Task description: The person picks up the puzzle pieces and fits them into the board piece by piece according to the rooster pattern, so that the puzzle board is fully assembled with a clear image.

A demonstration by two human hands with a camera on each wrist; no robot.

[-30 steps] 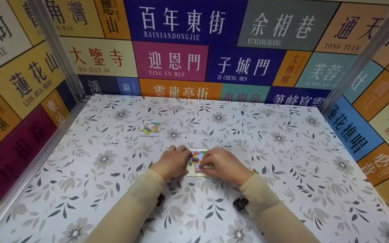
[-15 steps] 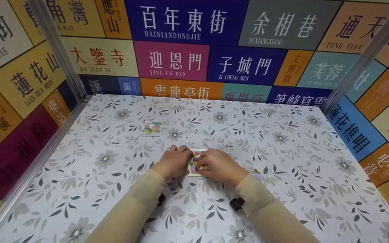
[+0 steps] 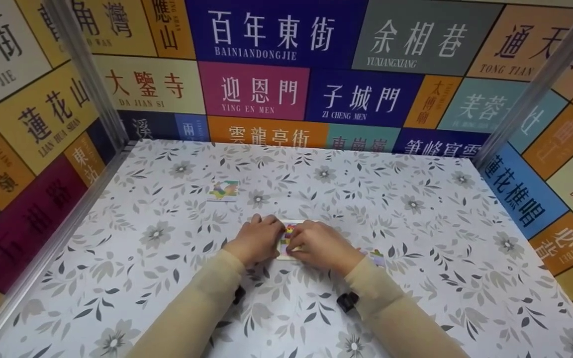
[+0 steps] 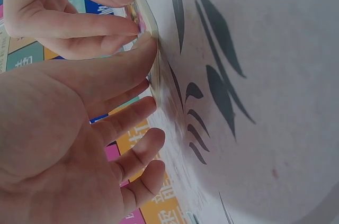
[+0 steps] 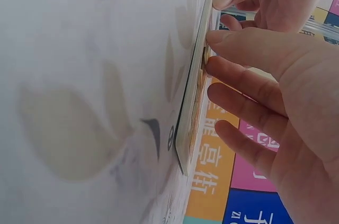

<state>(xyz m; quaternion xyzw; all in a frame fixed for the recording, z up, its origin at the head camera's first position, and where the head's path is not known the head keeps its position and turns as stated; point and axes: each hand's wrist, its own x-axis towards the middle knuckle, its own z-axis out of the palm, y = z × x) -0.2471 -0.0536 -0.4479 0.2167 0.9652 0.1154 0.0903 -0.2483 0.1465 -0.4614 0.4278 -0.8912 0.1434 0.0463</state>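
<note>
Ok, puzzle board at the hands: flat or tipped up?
Flat: in the right wrist view, the puzzle board lies along the floral tabletop; head view shows it picture side up.

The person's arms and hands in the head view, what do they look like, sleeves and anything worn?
The long, plain beige fabric left sleeve and matching right sleeve end near the wrists. A small black device, boxy on the right, shows beside each forearm. The left hand and right hand wear no visible gloves or rings.
</note>
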